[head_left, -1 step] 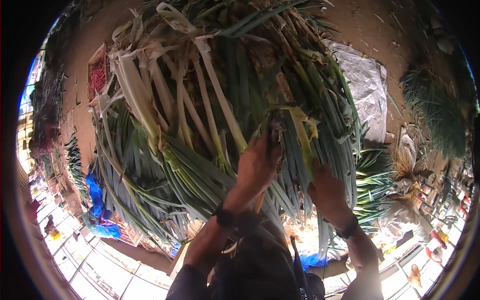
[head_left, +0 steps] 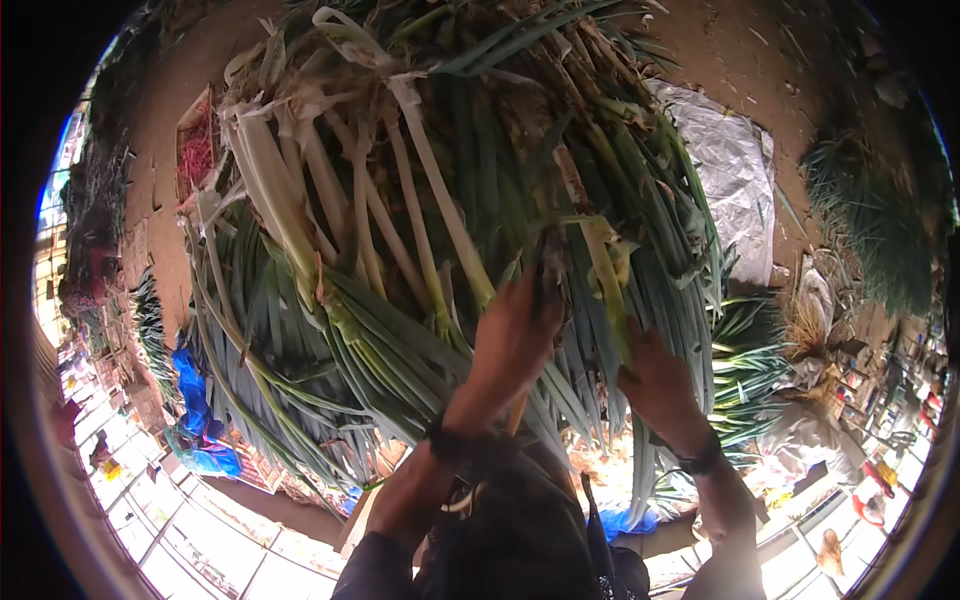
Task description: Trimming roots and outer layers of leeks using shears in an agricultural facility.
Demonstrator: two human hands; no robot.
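A large heap of long green onions (head_left: pixel 400 340), with white stems and dark green leaves, lies in front of me. Over its middle, my left hand (head_left: pixel 515 325) is closed around a dark, narrow thing (head_left: pixel 551 265) with a greyish end; its kind is blurred. To the right, my right hand (head_left: pixel 660 385) is closed on the lower part of a yellow-green stalk (head_left: pixel 603 265), whose torn, yellowed leaf hangs at the upper end. The dark thing is close beside this stalk. Thick white stems (head_left: pixel 270 185) with dry, papery ends lie at the heap's left.
A crumpled silvery sheet (head_left: pixel 735 170) lies on brown ground right of the heap. More green bunches (head_left: pixel 870 230) are at the far right. A crate with reddish contents (head_left: pixel 196 150) is at the left, above blue plastic (head_left: pixel 195 400).
The dark thing in my left hand has shifted slightly beside the stalk. My right hand and the stalk have moved only a little.
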